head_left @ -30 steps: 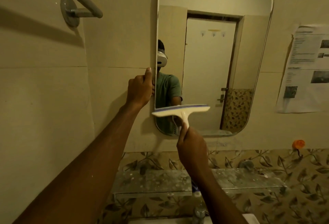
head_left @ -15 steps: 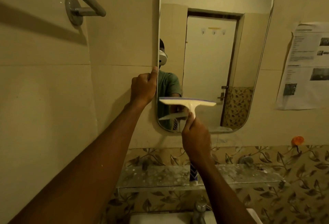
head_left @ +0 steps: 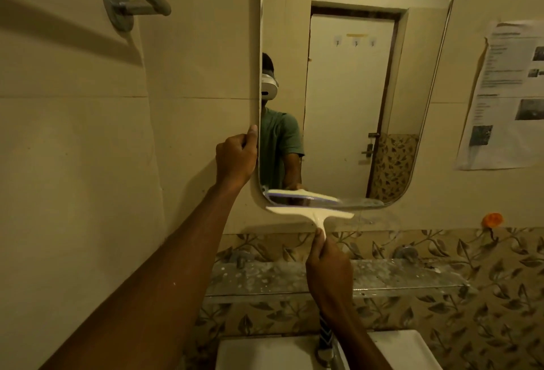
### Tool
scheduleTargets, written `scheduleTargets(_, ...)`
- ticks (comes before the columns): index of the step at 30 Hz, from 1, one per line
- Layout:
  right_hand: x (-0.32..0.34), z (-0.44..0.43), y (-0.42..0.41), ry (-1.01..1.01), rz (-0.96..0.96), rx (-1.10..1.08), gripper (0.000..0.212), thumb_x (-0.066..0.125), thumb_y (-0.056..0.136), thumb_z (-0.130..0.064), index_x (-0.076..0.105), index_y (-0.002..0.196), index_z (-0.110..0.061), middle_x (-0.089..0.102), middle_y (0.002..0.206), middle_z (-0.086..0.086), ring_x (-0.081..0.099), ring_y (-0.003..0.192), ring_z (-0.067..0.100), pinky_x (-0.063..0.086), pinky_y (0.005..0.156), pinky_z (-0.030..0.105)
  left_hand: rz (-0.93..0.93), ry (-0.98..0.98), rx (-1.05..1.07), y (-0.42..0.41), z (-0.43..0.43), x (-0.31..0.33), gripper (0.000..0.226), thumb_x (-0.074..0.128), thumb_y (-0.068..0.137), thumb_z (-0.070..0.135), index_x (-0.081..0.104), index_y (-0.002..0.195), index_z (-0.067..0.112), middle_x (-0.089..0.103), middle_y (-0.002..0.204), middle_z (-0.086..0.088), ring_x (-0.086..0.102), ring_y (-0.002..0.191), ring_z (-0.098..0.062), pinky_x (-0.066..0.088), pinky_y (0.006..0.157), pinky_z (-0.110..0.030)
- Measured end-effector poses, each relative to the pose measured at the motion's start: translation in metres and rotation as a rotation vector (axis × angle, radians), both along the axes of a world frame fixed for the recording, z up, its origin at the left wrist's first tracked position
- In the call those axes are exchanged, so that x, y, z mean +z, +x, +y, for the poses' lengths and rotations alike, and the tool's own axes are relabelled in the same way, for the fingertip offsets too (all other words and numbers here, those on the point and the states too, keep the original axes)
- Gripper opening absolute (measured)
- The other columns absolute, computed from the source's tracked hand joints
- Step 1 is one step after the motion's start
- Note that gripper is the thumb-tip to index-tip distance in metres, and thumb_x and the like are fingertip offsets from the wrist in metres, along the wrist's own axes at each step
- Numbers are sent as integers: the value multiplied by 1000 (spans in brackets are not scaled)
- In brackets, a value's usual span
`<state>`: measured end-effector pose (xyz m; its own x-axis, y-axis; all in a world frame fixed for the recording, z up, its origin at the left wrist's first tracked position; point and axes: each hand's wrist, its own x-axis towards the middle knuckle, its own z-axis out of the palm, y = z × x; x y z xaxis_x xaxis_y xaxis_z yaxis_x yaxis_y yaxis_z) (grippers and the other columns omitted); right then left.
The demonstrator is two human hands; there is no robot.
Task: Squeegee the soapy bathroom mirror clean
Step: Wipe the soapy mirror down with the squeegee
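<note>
Wall mirror (head_left: 353, 104) above glass shelf (head_left: 397, 277)

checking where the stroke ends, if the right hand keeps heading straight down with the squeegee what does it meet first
Probably the glass shelf just under the right hand, which grips the squeegee at the mirror bottom edge. Depth is unclear, so the hand may pass in front of the shelf toward the sink.

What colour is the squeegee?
Cream-white squeegee, thin blue-purple blade edge in its mirror reflection; head view.
</note>
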<state>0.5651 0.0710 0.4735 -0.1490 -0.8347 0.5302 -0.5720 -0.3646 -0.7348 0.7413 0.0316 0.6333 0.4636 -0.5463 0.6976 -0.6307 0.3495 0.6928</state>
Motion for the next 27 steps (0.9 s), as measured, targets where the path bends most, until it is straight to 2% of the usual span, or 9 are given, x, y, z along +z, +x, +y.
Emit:
scheduleTargets(4, 34, -4, -1, -116, 114, -22, 34, 35, 104, -33, 53, 79, -19, 46, 50, -9, 42, 38, 3, 23, 39, 16, 54, 10, -20, -2, 2, 3, 51, 43, 98, 46, 62, 63, 14, 67, 66, -13, 67, 63, -25, 59, 71, -42)
scheduleTargets(7, 34, -16, -2, -115, 147, -57, 37, 35, 104, -33, 58, 84, -13, 44, 49, -10, 40, 38, 1, 21, 38, 16, 65, -2, -10, -4, 3, 1, 53, 43, 98, 45, 64, 67, 8, 68, 67, -16, 67, 64, -27, 59, 72, -44)
scheduleTargets(11, 3, -14, -10, -29, 148, 41, 39, 34, 103, -34, 61, 89, -11, 47, 53, -11, 45, 42, 3, 25, 41, 14, 45, -11, 0, -5, 3, 0, 54, 44, 99, 44, 65, 71, 2, 67, 67, -18, 67, 63, -29, 59, 70, -43)
scheduleTargets(15, 6, -6, -21, -43, 248, 144, 25, 41, 103, -32, 53, 84, -21, 47, 54, -11, 44, 41, 4, 28, 38, 16, 47, 0, -2, -4, 3, 0, 52, 44, 98, 45, 62, 63, 11, 66, 64, -13, 66, 62, -25, 59, 70, -41)
scheduleTargets(19, 45, -16, -14, -134, 380, 288, 26, 37, 103, -38, 51, 87, -23, 49, 59, -8, 46, 43, 5, 37, 41, 15, 53, 19, -10, -5, 5, 2, 57, 40, 99, 46, 65, 73, 2, 68, 70, -17, 67, 65, -25, 59, 72, -41)
scheduleTargets(21, 64, -27, -5, -185, 512, 290, 33, 33, 103, -42, 52, 88, -20, 51, 61, -6, 52, 47, 8, 48, 47, 23, 69, 28, -6, -6, 6, 3, 61, 36, 100, 47, 65, 76, 0, 68, 72, -18, 67, 65, -26, 59, 72, -41)
scheduleTargets(22, 70, -31, -2, -221, 586, 275, 35, 31, 103, -44, 52, 88, -20, 51, 60, -6, 52, 47, 10, 48, 46, 26, 81, 30, -6, -7, 6, 3, 63, 34, 100, 48, 65, 75, -1, 68, 72, -18, 67, 65, -26, 59, 71, -40)
scheduleTargets(25, 74, -37, 4, -318, 814, 244, 39, 26, 103, -48, 51, 91, -20, 39, 55, -8, 37, 40, 7, 27, 40, 23, 93, 21, -1, -8, 7, 3, 66, 32, 100, 49, 65, 76, -4, 68, 72, -20, 67, 65, -27, 59, 71, -42)
scheduleTargets(27, 74, -40, 3, -348, 897, 246, 42, 25, 102, -49, 52, 94, -17, 33, 53, -8, 32, 40, 8, 21, 40, 24, 86, 18, 5, -9, 8, 2, 65, 33, 100, 48, 64, 78, -4, 68, 73, -22, 67, 66, -29, 58, 72, -42)
